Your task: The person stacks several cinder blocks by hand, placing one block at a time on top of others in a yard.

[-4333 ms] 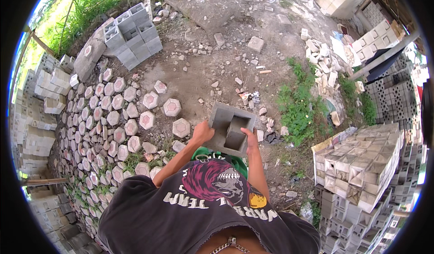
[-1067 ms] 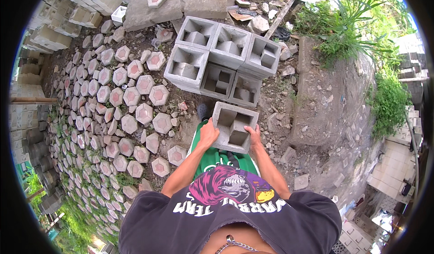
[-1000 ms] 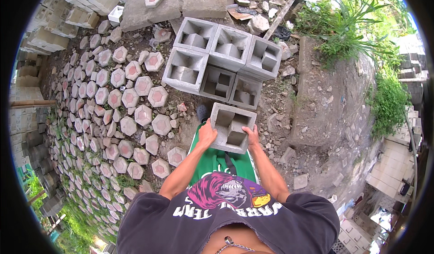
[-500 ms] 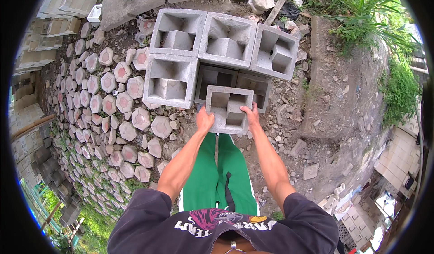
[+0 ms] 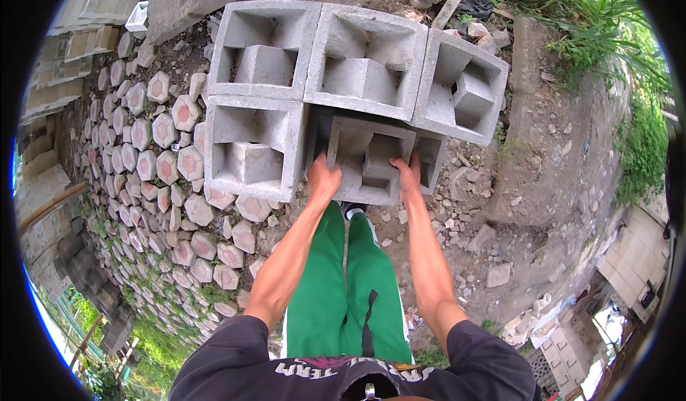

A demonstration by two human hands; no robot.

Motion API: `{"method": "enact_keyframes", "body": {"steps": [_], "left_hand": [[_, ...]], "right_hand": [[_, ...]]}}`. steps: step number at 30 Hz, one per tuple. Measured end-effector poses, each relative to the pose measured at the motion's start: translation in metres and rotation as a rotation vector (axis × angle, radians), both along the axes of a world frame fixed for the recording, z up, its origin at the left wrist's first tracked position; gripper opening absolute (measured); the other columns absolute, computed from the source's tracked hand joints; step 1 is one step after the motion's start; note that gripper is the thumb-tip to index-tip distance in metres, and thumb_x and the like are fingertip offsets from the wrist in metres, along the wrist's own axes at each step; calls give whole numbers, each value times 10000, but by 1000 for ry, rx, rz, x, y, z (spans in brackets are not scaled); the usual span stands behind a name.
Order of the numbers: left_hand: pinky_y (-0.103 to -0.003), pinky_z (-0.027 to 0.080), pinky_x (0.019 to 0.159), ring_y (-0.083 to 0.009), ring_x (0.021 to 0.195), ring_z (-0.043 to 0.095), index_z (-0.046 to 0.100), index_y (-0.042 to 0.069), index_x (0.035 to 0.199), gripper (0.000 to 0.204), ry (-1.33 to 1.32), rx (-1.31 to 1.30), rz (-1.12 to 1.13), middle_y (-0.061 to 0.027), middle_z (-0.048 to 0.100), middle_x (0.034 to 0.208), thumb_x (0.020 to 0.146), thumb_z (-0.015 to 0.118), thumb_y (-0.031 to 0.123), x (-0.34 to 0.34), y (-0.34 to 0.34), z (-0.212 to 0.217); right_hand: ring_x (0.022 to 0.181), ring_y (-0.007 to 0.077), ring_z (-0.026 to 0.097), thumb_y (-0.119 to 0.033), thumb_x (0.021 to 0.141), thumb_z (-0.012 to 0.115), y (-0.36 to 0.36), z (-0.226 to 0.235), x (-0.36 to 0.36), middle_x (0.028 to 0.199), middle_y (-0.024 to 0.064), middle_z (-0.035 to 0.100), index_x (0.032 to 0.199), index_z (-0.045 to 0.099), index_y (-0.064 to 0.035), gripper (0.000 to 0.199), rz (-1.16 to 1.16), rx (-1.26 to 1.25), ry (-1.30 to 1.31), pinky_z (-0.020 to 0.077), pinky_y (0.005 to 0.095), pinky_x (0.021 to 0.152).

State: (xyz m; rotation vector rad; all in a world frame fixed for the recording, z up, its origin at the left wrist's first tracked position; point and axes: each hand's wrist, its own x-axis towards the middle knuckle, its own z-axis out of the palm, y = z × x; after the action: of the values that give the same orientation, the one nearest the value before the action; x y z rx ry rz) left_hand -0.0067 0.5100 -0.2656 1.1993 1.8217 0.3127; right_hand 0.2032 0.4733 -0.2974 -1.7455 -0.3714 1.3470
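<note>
A grey concrete vent block [image 5: 350, 159], square with stepped hollows, is gripped between my two hands in front of my legs. My left hand [image 5: 324, 178] closes on its left side, and my right hand [image 5: 408, 174] holds the right side with the thumb over the rim. Close behind it rises a stack of similar blocks: a left front block [image 5: 289, 147], a back left block [image 5: 312, 51], a back middle block [image 5: 414, 79] and a back right block [image 5: 493, 108]. Another lower block [image 5: 431, 159] shows partly beside my right hand; the held block hides the rest.
Several hexagonal pavers [image 5: 190, 164] with reddish centres cover the ground at left. Pale block piles [image 5: 111, 2] stand at the far left. A raised concrete strip [image 5: 522, 144], rubble [image 5: 482, 238] and green plants [image 5: 593, 15] lie to the right.
The held block has moved forward and lower, partly into the gap by the stack, with both hands still on it. The stack appears larger and closer.
</note>
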Motion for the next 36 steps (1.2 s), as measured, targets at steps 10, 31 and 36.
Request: {"method": "enact_keyframes", "body": {"steps": [10, 31, 36], "left_hand": [[-429, 437, 951, -409, 1114, 552, 521, -44, 1234, 496, -9, 156, 12, -284, 583, 1167, 834, 639, 224, -2, -12, -1], [-525, 179, 1131, -365, 1386, 253, 227, -15, 1452, 956, -1550, -494, 1572, -195, 273, 1499, 850, 217, 728, -17, -46, -40], [-528, 225, 1113, -358, 1362, 301, 278, -2, 1433, 895, -1557, -480, 1559, -192, 318, 1475, 859, 294, 686, -23, -36, -33]], "right_hand": [[1100, 270, 531, -201, 726, 681, 7, 2, -7, 1192, 186, 567, 1283, 429, 55, 662, 26, 41, -117, 390, 337, 950], [1284, 260, 391, -482, 913, 547, -12, -4, -11, 1381, 169, 437, 1405, 318, 42, 754, 182, 118, -76, 266, 330, 1077], [1295, 261, 378, -494, 919, 528, -7, -6, -16, 1391, 169, 426, 1411, 312, 37, 756, 191, 118, -81, 255, 333, 1083]]}}
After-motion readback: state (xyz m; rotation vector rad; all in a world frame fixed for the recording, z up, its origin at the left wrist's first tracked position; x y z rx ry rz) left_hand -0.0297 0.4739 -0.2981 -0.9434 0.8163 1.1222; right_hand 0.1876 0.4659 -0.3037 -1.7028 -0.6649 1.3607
